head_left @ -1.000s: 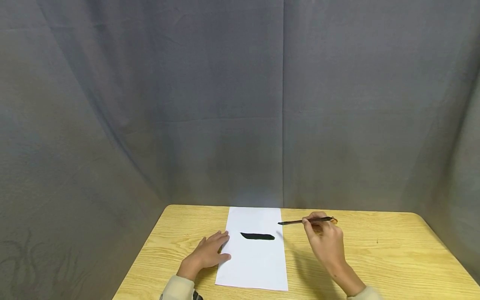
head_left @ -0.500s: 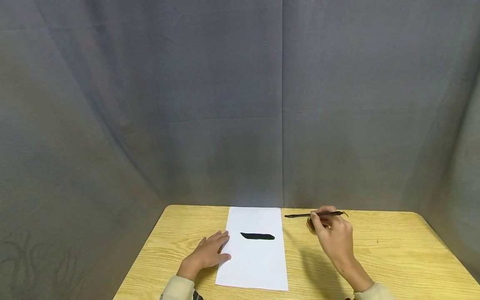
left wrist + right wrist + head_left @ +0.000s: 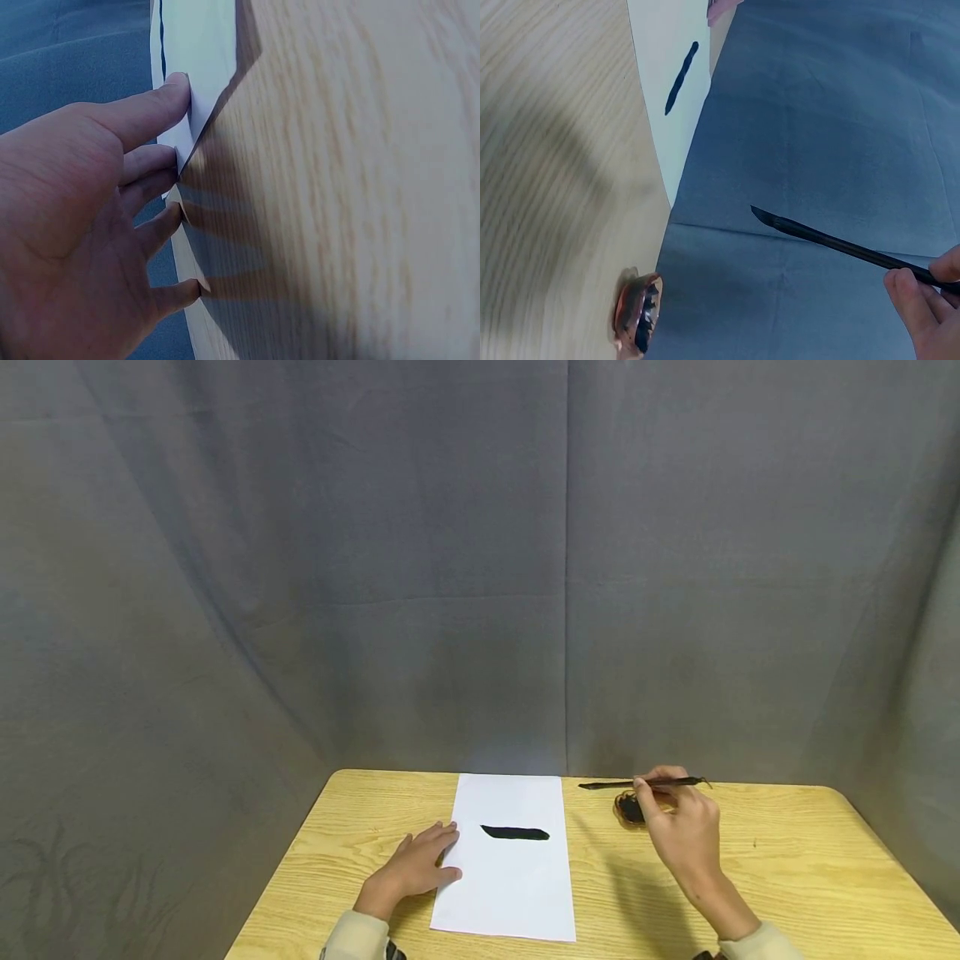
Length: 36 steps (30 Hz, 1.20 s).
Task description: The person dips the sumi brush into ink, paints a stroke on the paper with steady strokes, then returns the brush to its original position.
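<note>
One black stroke [image 3: 515,832] is borne by the paper [image 3: 502,893] at lower centre, touched by the outstretched left hand [image 3: 416,864]. The brush [image 3: 603,785], pinched in the right hand [image 3: 684,837], has been carried farther into the lower right, so marking seems paused; a partly hidden dish [image 3: 619,815] apparently holds ink.

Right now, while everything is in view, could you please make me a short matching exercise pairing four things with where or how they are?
Things:
1. ink brush
2. ink dish
3. white paper
4. black stroke

Places and states:
A. touched near its left edge by the left hand
B. held in the grip of the right hand
C. painted across the sheet
D. on the wooden tabletop, to the right of the sheet

Right pairs: 1-B, 2-D, 3-A, 4-C.
</note>
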Tool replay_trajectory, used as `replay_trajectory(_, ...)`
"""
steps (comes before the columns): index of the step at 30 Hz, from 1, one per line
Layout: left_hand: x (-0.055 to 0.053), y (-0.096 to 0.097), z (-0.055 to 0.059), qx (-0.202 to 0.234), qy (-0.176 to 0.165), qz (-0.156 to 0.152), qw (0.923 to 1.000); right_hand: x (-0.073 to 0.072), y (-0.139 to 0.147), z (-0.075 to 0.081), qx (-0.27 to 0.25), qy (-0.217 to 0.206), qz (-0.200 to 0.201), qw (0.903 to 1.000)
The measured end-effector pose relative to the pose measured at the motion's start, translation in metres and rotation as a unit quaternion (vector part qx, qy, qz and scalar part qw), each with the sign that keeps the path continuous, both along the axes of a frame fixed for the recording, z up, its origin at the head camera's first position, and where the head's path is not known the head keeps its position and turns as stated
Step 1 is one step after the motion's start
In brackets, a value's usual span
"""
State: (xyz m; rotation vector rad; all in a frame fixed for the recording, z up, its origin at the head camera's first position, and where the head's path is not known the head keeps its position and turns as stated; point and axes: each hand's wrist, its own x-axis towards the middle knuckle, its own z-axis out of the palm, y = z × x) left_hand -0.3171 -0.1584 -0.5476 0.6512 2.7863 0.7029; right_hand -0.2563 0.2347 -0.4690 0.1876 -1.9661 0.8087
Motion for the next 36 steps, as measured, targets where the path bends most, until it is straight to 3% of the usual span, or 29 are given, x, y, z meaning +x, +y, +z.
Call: replay_trajectory(36,-0.002,0.002,0.002,0.004,-0.007,-0.006,1.0000,0.006,0.051,0.014,-0.021,0.021,-0.029,0.9991)
